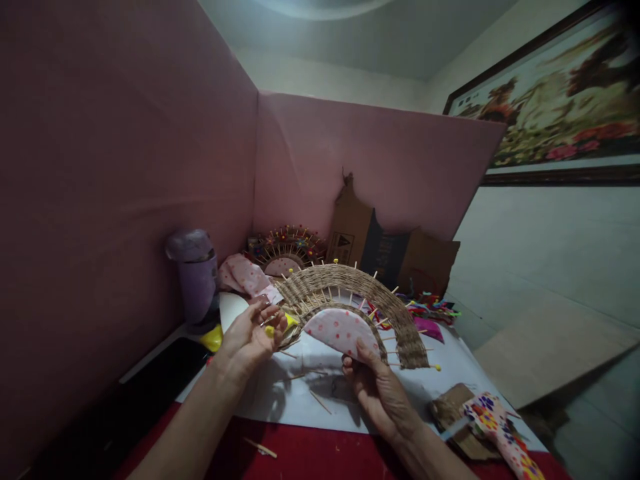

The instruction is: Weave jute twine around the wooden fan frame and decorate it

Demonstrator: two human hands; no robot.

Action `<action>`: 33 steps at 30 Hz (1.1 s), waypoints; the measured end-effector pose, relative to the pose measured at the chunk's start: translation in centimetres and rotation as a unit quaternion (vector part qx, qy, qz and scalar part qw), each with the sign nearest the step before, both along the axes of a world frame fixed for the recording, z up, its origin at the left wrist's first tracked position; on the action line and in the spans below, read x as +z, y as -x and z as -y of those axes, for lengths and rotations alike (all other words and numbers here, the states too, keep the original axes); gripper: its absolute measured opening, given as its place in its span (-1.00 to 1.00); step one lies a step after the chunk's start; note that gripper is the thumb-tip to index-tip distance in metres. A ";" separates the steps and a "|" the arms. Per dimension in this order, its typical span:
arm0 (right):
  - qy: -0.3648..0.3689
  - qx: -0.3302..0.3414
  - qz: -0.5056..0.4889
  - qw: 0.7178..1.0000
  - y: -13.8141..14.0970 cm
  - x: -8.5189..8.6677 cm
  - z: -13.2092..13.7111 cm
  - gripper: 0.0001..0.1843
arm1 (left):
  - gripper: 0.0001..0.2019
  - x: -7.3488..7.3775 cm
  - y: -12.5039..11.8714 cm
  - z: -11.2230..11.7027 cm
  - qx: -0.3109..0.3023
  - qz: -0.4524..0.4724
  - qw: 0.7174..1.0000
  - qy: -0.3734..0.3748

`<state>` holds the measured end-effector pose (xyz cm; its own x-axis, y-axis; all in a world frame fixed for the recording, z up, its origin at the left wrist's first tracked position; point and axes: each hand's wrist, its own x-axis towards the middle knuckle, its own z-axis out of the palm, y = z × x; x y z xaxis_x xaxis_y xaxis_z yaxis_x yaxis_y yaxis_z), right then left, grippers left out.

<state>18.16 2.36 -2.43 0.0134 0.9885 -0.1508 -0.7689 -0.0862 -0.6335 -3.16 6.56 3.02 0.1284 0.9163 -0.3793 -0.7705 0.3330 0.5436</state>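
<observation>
A woven fan [357, 280] of brown twisted cord on thin wooden sticks is held up over the table. Its half-round centre [333, 328] is covered in white cloth with pink-red dots. My right hand [373, 383] grips this centre at its lower edge, thumb in front and fingers behind. Small yellow balls cap a few stick ends, one at the top and one at the right end. Left of the fan, my left hand [257, 337] is turned palm up with curled fingers around a small yellow lump [270, 331]. More yellow material [291, 323] shows just behind the fingers.
A finished-looking fan with coloured balls [295, 247] stands behind, by dotted cloth [245, 275] and a purple bottle [197, 277]. Torn cardboard [350, 223] leans on the pink partition [310, 147]. Colourful strands [433, 307] lie right; a flower-patterned handle [500, 427] lies front right. Loose sticks [320, 402] are scattered.
</observation>
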 end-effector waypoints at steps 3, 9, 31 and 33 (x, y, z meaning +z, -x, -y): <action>-0.003 -0.002 0.000 1.000 -0.1 0.0 -0.1 -0.66 | -0.65 -0.2 -0.5 0.1 -0.036 -0.009 0.999 -0.014; -0.038 -0.005 -0.023 0.999 -0.5 0.6 -0.3 -0.68 | -0.59 -0.2 -0.2 0.1 0.017 -0.022 0.998 -0.056; 0.147 0.102 0.075 0.981 -0.2 0.8 0.6 -0.82 | -0.78 0.4 -0.4 0.7 0.226 -0.069 0.966 -0.106; 0.176 0.175 0.107 0.963 -0.1 0.9 1.1 -0.67 | -0.79 0.5 -0.3 0.6 0.240 -0.071 0.962 -0.112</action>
<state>18.25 1.24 -1.50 -0.2422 0.8264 -0.5083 -0.5088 -0.5543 -0.6587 -2.86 5.98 3.48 -0.3683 0.9178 -0.1486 -0.7190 -0.1798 0.6714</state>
